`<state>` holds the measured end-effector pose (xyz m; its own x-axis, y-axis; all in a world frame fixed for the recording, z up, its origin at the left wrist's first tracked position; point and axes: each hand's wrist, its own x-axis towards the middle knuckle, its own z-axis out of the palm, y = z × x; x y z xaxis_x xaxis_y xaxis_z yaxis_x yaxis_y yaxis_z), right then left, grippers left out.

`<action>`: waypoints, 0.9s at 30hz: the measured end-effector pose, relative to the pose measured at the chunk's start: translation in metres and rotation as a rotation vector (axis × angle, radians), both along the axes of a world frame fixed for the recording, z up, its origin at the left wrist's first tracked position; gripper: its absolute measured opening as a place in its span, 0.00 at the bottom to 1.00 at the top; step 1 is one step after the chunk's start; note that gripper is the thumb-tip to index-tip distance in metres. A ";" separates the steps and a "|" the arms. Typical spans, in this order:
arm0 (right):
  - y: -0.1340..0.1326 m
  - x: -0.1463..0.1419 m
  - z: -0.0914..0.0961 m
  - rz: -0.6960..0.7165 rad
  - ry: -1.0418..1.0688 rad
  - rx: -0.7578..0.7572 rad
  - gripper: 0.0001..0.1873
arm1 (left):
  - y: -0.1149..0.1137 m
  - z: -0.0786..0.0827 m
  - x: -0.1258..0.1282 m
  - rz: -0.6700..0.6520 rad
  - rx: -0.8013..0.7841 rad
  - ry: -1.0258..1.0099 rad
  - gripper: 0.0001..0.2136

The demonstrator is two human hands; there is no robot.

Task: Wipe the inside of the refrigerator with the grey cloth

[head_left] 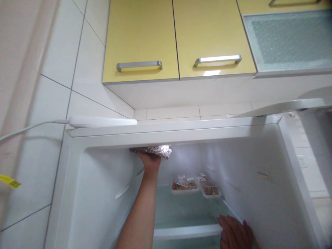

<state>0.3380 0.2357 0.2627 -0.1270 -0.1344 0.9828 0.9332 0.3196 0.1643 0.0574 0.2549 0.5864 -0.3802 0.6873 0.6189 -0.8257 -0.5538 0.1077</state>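
Observation:
Inside the open fridge, my left hand [149,160] reaches up toward the back and is closed on a foil-wrapped package [162,151], held from below near the fridge ceiling. The package's upper part is cut off by the ceiling edge. My right hand [236,232] is low on the right, at the end of the glass shelf's front edge [186,231]. Its fingers are stretched and slightly bent, with nothing seen in them. On the shelf between the hands sit two clear plastic food packs, a left pack [184,185] and a right pack [209,188], both with labels.
White fridge walls [101,193] with small shelf ribs close in on both sides. A white device [102,121] with a cable lies on the fridge top. Yellow cabinets [141,38] with metal handles hang above. The fridge door [317,138] stands open at right.

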 end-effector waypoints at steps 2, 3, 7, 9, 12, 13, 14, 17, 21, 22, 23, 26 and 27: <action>-0.004 -0.003 0.000 0.013 0.002 -0.018 0.15 | -0.032 -0.005 0.004 -0.017 0.014 0.012 0.24; -0.006 -0.004 0.001 0.016 -0.003 -0.024 0.15 | -0.051 -0.006 0.006 0.000 -0.009 0.016 0.24; -0.017 -0.007 0.008 0.031 0.005 -0.053 0.15 | -0.135 0.003 0.017 0.106 -0.073 0.004 0.27; -0.024 -0.009 0.014 0.047 0.018 -0.077 0.15 | -0.170 0.013 0.025 0.146 -0.028 0.017 0.25; -0.035 -0.016 0.021 0.082 0.084 -0.110 0.15 | -0.199 0.026 0.042 0.237 0.031 0.001 0.28; -0.038 -0.018 0.023 0.090 0.108 -0.115 0.14 | -0.202 0.028 0.048 0.269 0.040 -0.011 0.28; -0.040 -0.020 0.024 0.095 0.128 -0.118 0.14 | -0.202 0.030 0.054 0.295 0.047 -0.023 0.29; -0.045 -0.024 0.026 0.097 0.153 -0.127 0.14 | -0.195 0.031 0.074 0.302 0.029 -0.048 0.28; -0.048 -0.023 0.028 0.069 0.137 -0.132 0.15 | -0.185 0.025 0.121 0.117 -0.043 -0.003 0.35; -0.049 -0.023 0.029 0.060 0.130 -0.127 0.15 | -0.184 0.022 0.138 0.043 -0.067 0.024 0.36; -0.050 -0.022 0.030 0.053 0.124 -0.121 0.15 | -0.183 0.020 0.157 -0.043 -0.089 0.061 0.37; -0.053 -0.020 0.033 0.032 0.108 -0.106 0.15 | -0.179 0.015 0.213 -0.269 -0.112 0.115 0.41; -0.053 -0.020 0.033 0.020 0.106 -0.093 0.16 | -0.177 0.013 0.229 -0.336 -0.119 0.131 0.42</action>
<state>0.3182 0.1827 0.2957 -0.0198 -0.0437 0.9988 0.9370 0.3477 0.0338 0.2864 0.0780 0.5994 -0.0440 0.8302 0.5558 -0.9343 -0.2312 0.2715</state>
